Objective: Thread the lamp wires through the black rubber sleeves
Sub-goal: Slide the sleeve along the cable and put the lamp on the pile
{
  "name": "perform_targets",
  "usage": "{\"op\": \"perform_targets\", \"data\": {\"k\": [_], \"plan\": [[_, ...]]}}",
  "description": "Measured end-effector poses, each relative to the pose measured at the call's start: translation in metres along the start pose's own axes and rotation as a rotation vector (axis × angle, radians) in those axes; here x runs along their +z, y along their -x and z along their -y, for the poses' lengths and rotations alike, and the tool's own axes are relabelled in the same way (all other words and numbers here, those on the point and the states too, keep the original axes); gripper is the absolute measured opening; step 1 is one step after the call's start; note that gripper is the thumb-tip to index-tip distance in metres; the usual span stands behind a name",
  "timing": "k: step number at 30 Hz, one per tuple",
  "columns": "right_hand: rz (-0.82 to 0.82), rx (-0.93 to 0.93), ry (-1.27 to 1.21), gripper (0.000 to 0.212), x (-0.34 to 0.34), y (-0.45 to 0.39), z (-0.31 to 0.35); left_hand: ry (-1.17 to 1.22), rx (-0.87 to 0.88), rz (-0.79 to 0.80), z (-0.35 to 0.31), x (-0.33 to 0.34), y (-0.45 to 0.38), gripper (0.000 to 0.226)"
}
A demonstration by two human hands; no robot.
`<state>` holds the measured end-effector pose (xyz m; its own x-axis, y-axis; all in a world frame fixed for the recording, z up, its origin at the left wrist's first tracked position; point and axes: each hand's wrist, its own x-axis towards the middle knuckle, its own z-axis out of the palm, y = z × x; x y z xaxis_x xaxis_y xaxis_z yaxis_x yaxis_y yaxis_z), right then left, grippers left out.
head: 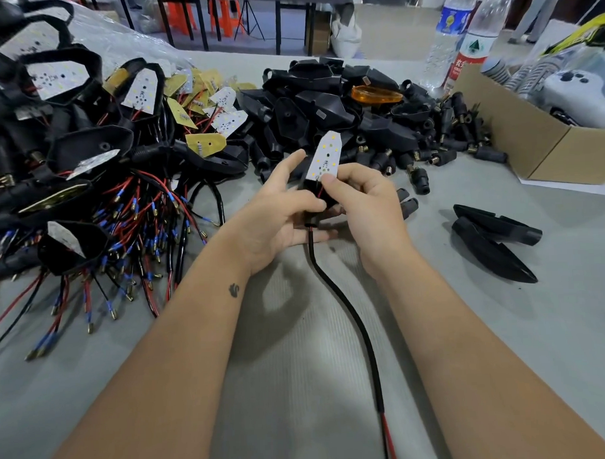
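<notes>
Gripping a black rubber sleeve (315,191) between them, both hands work over the middle of the grey table (435,327). The left hand (283,212) cradles the sleeve from below, thumb pressed across its side and the index finger stretched out toward the far edge. The right hand (365,199) pinches the lower end of a white LED board (324,156) with thumb and curled fingers, and the board stands tilted up out of the sleeve's top. Short red and black wires (319,190) show just under the board, though how far they run inside the sleeve is hard to tell behind the fingers. From the sleeve's lower end a black cable (345,306) trails toward the near edge, where a red lead (389,435) emerges from its jacket.

Along the left edge lies a heap of finished lamps (86,161) with red and black leads ending in blue-collared terminals. At the far middle sits a pile of black housings (317,91) with an orange lens (375,94) on top, and beside it small black sleeves (438,135) with brass ends. Two long black shells (493,243) lie toward the right edge, near a cardboard box (531,145). Two water bottles (465,34) stand at the far right corner.
</notes>
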<state>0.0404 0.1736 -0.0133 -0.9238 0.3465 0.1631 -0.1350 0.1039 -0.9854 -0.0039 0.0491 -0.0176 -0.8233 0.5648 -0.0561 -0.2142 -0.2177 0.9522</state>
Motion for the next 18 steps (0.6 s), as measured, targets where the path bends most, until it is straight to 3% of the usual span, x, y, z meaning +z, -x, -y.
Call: {"op": "perform_targets", "data": {"k": [6, 12, 18], "plan": [[-0.035, -0.010, 0.042, 0.038, 0.002, -0.002, 0.001, -0.010, 0.034, -0.056, 0.003, -0.003, -0.002, 0.068], [-0.012, -0.091, 0.307, 0.026, 0.006, 0.000, -0.004, -0.012, 0.084, -0.106, 0.002, -0.002, -0.005, 0.068], [0.013, -0.161, 0.511, 0.012, 0.005, 0.000, -0.010, 0.059, 0.108, -0.162, 0.000, 0.003, -0.007, 0.021]]}}
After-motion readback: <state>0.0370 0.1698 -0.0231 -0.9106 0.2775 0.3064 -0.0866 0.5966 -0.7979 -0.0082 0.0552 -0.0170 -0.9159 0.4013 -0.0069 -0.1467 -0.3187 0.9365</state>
